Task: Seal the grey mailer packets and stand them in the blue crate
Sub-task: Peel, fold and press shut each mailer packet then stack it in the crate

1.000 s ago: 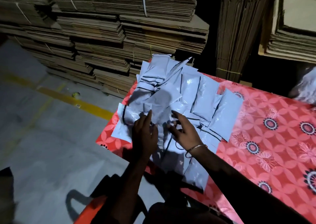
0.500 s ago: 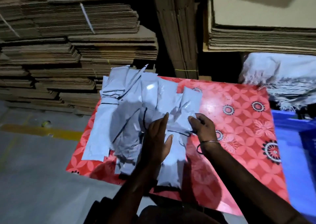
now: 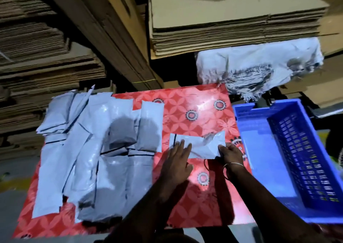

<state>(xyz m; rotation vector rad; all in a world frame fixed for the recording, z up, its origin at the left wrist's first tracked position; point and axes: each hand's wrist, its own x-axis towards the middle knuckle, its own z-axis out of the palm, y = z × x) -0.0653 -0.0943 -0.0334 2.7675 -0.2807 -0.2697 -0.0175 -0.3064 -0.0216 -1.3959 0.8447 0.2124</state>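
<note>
One grey mailer packet [image 3: 201, 146] lies crosswise on the red flowered table [image 3: 200, 113], apart from the pile. My left hand [image 3: 176, 161] lies flat with straight fingers on its left part. My right hand [image 3: 231, 154] pinches its right end, where the plastic is crumpled. A heap of several grey mailer packets [image 3: 96, 150] covers the table's left half. The blue crate [image 3: 289, 155] stands off the table's right edge; no packets show in the part I can see.
Stacks of flattened cardboard [image 3: 232, 20] rise behind the table and to the left. A frayed white woven sack [image 3: 258, 68] lies behind the crate. Grey floor shows at the lower left.
The view has swung right, bringing the blue crate into sight. One packet has been drawn out of the heap to the bare right part of the table, with both hands on it.
</note>
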